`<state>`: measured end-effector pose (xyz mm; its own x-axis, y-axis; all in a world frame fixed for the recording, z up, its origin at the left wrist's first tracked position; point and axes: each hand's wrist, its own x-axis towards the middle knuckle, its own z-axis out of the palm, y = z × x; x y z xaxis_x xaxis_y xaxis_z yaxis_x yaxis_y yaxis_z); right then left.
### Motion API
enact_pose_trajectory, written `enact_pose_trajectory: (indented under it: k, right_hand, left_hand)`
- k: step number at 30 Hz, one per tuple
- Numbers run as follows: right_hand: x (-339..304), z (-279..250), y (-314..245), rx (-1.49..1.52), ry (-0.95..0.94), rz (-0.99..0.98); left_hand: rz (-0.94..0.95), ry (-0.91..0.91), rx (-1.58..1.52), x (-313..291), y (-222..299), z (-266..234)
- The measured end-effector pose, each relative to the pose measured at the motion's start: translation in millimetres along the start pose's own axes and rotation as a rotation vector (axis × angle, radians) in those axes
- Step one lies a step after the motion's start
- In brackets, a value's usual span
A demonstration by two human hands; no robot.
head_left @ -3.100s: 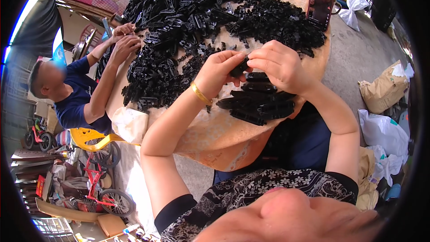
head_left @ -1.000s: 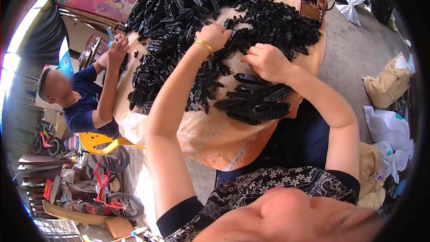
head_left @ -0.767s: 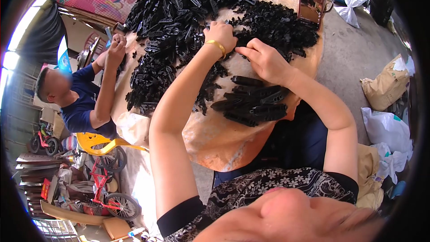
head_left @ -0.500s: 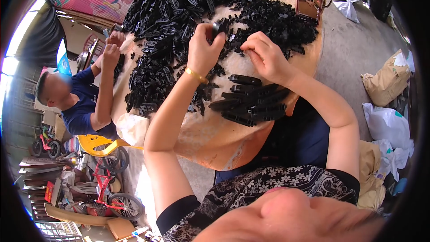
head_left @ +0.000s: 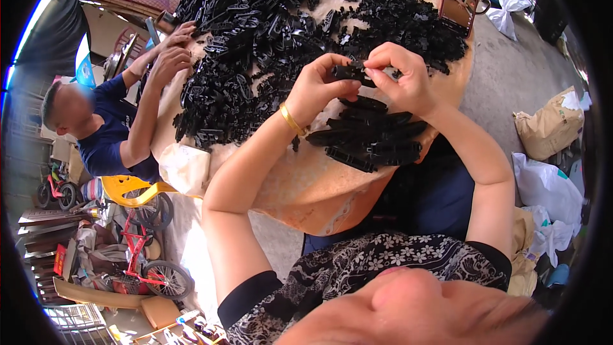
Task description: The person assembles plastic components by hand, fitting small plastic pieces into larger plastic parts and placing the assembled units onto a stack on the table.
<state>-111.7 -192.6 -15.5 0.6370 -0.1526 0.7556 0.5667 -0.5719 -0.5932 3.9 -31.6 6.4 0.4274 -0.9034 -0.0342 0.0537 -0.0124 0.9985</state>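
Note:
My left hand (head_left: pixel 314 92) grips a long black plastic part (head_left: pixel 348 73) between thumb and fingers, above the table. At the part's right end my right hand (head_left: pixel 407 82) is closed in a pinch; what lies between its fingertips is too small to make out. Just below both hands, a stack of similar long black plastic parts (head_left: pixel 370 135) rests near the table's front edge. Beyond the hands spreads a heap of small black plastic pieces (head_left: pixel 408 22). To its left lies a bigger heap of longer black parts (head_left: pixel 255 32).
The table has a tan cloth cover (head_left: pixel 306 185). A phone (head_left: pixel 458 0) stands upright at its far right, beside a cup (head_left: pixel 483 5). At the left a co-worker (head_left: pixel 121 128) reaches onto the table. A yellow chair (head_left: pixel 131 190) and red bicycle (head_left: pixel 134 249) stand lower left; sacks (head_left: pixel 548 124) sit right.
My left hand has moved right and nearer with the black part, and my right hand has closed in on its end. The co-worker's hands have lowered to the table's edge.

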Motion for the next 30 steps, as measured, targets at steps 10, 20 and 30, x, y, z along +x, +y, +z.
enact_pose_trajectory:
  k: [10,20,30]
  right_hand:
    - [-1,-1,0,-0.148,-0.014,-0.118]
    - [0,-1,0,-0.366,-0.107,-0.288]
    - [1,-1,3,-0.055,-0.246,0.222]
  left_hand:
    - [-0.031,0.006,-0.117,1,-9,1]
    - [-0.084,0.105,-0.058,-1,-1,2]
    - [0.323,0.22,0.455,-4,-4,14]
